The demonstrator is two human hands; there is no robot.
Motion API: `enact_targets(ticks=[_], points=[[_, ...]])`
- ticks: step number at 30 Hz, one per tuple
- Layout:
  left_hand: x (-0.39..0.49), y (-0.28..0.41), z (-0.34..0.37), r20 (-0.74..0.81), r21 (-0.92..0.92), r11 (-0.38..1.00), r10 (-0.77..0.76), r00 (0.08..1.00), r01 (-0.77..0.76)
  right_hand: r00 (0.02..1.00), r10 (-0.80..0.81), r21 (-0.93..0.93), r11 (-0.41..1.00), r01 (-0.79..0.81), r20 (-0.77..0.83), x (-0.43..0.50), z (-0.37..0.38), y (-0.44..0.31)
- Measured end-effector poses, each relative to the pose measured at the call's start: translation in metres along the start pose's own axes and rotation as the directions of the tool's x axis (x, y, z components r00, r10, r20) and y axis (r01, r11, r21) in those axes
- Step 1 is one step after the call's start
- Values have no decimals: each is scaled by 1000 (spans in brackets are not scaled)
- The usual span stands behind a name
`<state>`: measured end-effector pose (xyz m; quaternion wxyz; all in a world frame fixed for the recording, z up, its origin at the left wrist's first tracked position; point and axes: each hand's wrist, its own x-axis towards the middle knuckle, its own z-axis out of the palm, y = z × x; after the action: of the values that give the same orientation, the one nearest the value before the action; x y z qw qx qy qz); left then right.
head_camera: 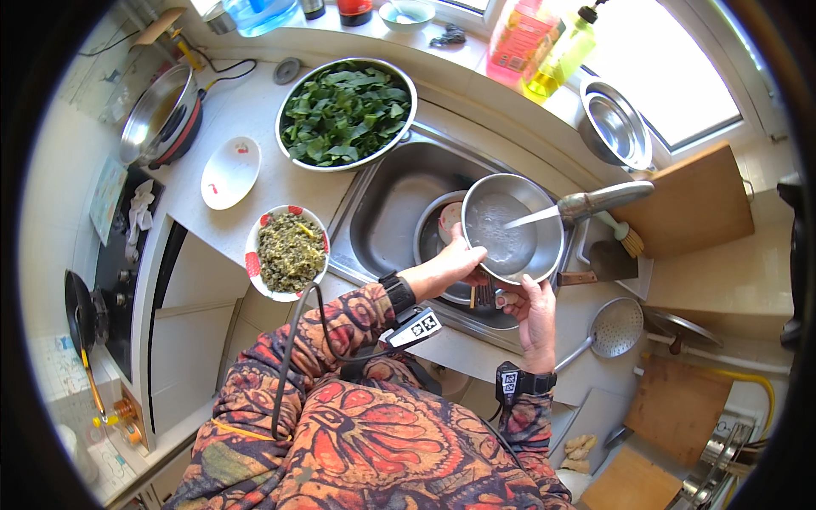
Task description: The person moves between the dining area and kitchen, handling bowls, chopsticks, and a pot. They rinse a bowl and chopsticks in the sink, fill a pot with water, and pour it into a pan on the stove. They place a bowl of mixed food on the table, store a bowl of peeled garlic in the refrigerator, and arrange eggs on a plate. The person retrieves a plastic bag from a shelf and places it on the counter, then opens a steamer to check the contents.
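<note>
My left hand (456, 260) grips the left rim of a stainless steel bowl (545, 239) above the sink. At the bowl's near edge, my right hand (530, 312) holds it with thumb on the rim; one finger looks wrapped. Water runs from the faucet (602, 199) into the bowl, where it churns over the bottom. Beneath, in the sink basin (389, 217), sits a larger metal basin (424, 233) with a red-and-white dish (450, 220) inside. Fork tines (486, 296) and chopstick ends show below the held bowl, which hides the rest.
Left of the sink stand a big bowl of chopped greens (347, 115), a dish of minced filling (290, 252), a white bowl (231, 173) and an electric pot (162, 121). At right lie a cleaver (609, 262), a skimmer (615, 328) and a cutting board (692, 194). Soap bottles (561, 54) line the sill.
</note>
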<state>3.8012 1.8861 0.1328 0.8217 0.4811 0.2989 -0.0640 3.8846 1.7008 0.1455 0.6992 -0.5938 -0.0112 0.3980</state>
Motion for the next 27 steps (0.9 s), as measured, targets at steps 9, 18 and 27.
enact_targets(ticks=[9,18,27], points=[[-2,0,-2,-37,24,1000,-19,999,20,1000,24,17,1000,-24,-1,-1,-1,6],[2,-6,-3,-15,4,1000,-20,1000,20,999,19,0,1000,-19,-28,-2,-5,11],[7,-13,-4,-53,-24,1000,-18,998,16,998,10,36,999,-8,-69,4,-15,18]])
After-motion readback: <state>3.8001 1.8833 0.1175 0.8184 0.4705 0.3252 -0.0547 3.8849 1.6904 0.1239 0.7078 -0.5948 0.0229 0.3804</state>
